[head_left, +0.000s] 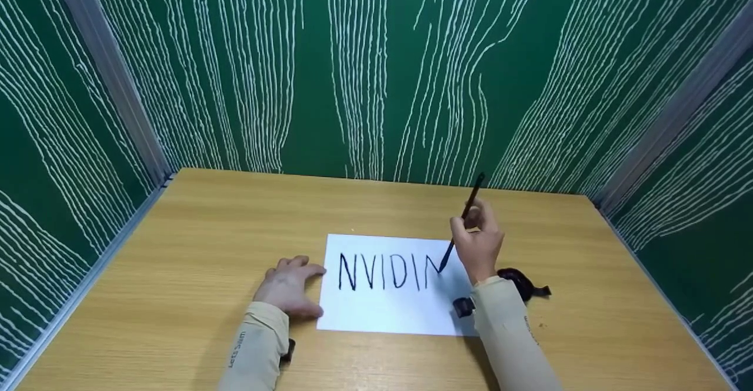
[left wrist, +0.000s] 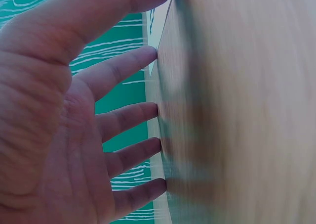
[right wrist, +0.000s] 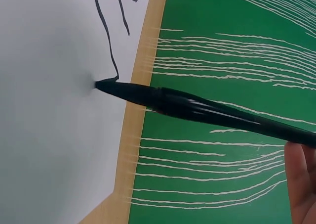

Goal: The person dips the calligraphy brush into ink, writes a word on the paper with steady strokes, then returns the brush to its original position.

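A white sheet of paper (head_left: 382,314) lies on the wooden table, bearing large black brushed capitals (head_left: 376,271) that read NVIDI, then two joined strokes at the right. My right hand (head_left: 479,244) pinches a slim black ink brush (right wrist: 187,105) partway up its handle, the top leaning away and to the right. In the right wrist view its dark tip (right wrist: 104,85) is down on the paper at the end of a black stroke. My left hand (head_left: 288,285) has spread fingers, with thumb and forefinger at the paper's left edge and fingertips (left wrist: 150,53) on the table.
Beside my right wrist, a dark rounded object (head_left: 517,282) with a short stub sits on the table (head_left: 235,220), partly hidden by the sleeve. Green walls (head_left: 347,85) with white wavy lines enclose the table at the back and sides.
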The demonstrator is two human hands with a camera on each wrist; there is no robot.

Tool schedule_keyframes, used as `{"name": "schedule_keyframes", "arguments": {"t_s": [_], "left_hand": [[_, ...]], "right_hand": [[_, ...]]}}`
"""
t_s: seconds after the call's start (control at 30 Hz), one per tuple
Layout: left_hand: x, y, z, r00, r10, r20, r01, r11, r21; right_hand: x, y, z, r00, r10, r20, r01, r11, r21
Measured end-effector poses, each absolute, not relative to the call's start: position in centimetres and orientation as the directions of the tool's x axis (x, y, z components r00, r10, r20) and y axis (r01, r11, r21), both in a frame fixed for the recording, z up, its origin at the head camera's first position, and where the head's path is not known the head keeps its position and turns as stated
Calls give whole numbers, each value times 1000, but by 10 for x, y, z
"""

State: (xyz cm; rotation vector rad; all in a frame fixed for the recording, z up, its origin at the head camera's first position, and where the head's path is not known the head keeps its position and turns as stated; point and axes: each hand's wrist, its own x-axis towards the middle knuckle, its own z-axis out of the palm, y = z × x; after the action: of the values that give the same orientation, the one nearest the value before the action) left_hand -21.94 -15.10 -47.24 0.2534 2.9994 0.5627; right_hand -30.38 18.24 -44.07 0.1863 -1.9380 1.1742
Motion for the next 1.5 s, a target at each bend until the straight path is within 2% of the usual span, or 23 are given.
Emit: {"name": "schedule_keyframes", "arguments": {"t_s": [0.63,0.97,1.3,1.5], "left_hand": [[-220,-150,-472,-983,175,-55,142,917,372],[-220,-150,-472,-984,165,-66,129,918,374],[-220,-149,-471,-985,154,-77,113,918,381],[-219,-150,-471,-984,171,-53,138,915,378]], "right_hand": [[-301,185,-437,-650,287,704,-489,551,-676],[-298,186,-433,-634,349,690,-534,447,-718],[-302,182,-435,-670,299,679,-539,433,-723],[-294,175,-427,-663,258,703,-562,449,-695]]}}
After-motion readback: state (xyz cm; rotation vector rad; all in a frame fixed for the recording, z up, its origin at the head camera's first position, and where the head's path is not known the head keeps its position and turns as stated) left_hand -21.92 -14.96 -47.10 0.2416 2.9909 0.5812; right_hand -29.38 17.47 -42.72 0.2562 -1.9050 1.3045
